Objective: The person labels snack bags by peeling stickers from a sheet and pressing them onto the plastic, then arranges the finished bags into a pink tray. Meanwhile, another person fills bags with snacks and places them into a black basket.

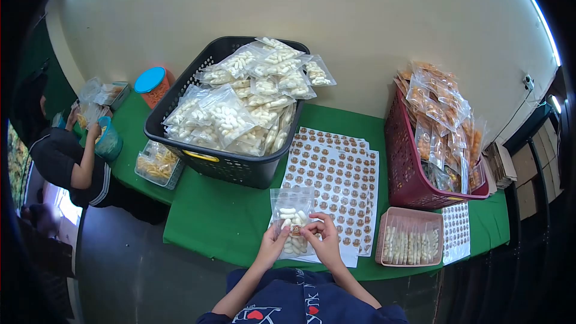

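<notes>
A clear zip bag [293, 199] of white, finger-shaped snack pieces lies over the sticker sheets at the table's front edge. On the bag's front is a small brown round-logo sticker [295, 230]. My left hand [271, 248] grips the bag at its lower left, thumb by the sticker. From the other side, my right hand [324, 243] pinches at the sticker's right edge with thumb and forefinger. Under and behind the bag are white sheets [336, 175] printed with rows of the same brown stickers.
A black basket [231, 165] piled with similar bags stands behind to the left. On the right are a maroon basket [403, 168] of orange snack packs and a pink tray [410, 262] of filled bags. A co-worker [66, 159] handles snacks at far left.
</notes>
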A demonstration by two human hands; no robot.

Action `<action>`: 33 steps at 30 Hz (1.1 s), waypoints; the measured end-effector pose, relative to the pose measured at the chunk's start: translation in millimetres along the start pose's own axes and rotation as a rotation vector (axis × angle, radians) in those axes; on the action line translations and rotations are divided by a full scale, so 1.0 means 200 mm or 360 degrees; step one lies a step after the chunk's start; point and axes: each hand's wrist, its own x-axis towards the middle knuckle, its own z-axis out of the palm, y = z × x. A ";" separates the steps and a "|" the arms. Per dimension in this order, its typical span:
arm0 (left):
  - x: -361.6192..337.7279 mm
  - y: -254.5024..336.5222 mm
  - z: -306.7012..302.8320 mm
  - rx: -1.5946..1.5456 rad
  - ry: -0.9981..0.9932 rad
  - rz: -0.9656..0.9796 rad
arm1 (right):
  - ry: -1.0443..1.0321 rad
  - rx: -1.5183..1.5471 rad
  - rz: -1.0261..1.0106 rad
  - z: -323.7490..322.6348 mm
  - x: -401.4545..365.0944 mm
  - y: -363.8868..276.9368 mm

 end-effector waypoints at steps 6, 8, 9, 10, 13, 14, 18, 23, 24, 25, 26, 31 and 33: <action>-0.02 -0.02 0.00 0.0033 0.0004 -0.0100 | -0.0022 -0.0101 0.0005 -0.03 0.00 -0.03; -0.01 -0.01 0.00 0.0013 -0.0046 -0.0081 | -0.0036 -0.0098 -0.0004 -0.03 0.00 -0.03; -0.01 0.00 0.00 0.0018 -0.0053 -0.0083 | -0.0050 -0.0132 0.0006 -0.04 0.00 -0.04; -0.01 0.00 0.00 0.0023 -0.0061 -0.0086 | -0.0063 -0.0165 0.0018 -0.04 0.00 -0.05; -0.02 0.04 0.02 -0.0002 -0.0083 -0.0108 | -0.0033 -0.0219 -0.0028 -0.04 -0.01 -0.05; -0.02 0.05 0.03 -0.0019 -0.0088 -0.0116 | -0.0015 -0.0231 -0.0056 -0.03 -0.01 -0.04; -0.03 0.09 0.04 -0.0030 -0.0127 -0.0047 | -0.0009 -0.0227 -0.0045 -0.02 -0.01 -0.06; -0.03 0.10 0.02 -0.0025 -0.0134 -0.0043 | -0.0015 -0.0258 -0.0037 0.00 -0.01 -0.05; -0.03 0.10 0.02 -0.0034 -0.0121 -0.0040 | 0.0000 -0.0266 -0.0045 0.01 -0.01 -0.05; -0.03 0.11 0.02 -0.0044 -0.0110 -0.0035 | 0.0015 -0.0275 -0.0055 0.01 -0.01 -0.05; -0.03 0.11 0.02 -0.0054 -0.0100 -0.0030 | 0.0032 -0.0285 -0.0065 0.02 -0.01 -0.05; -0.02 0.08 0.02 -0.0030 -0.0096 -0.0023 | 0.0176 -0.0684 -0.0192 0.04 -0.02 -0.10; -0.02 0.08 0.01 -0.0021 -0.0091 -0.0013 | 0.0227 -0.0770 -0.0245 0.06 -0.03 -0.10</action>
